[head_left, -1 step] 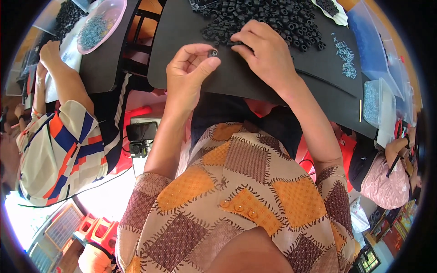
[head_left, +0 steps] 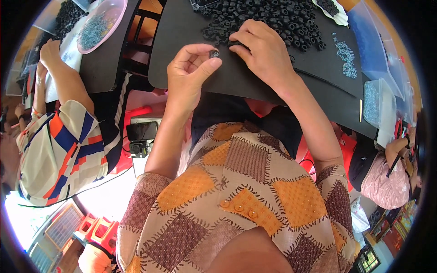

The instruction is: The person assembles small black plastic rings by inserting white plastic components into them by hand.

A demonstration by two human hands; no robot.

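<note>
Step in hand, judging by pose: steadying one piece with left hand (head_left: pixel 189 75) while right hand (head_left: pixel 266 52) worked at heap of black pieces (head_left: pixel 296 27). Left fingers pinched small black piece (head_left: pixel 213 53) over near part of dark surface (head_left: pixel 168 63). Right fingers bent, slightly parted at heap's near edge; could not tell whether they held anything. Next move seemed to call for steady pinch, fine fingertip control. Pinched piece looked short, rounded, with paler centre.

A black table (head_left: pixel 232 79) carries heaped black parts (head_left: pixel 300 29) and small bluish pieces (head_left: pixel 347 59).
</note>
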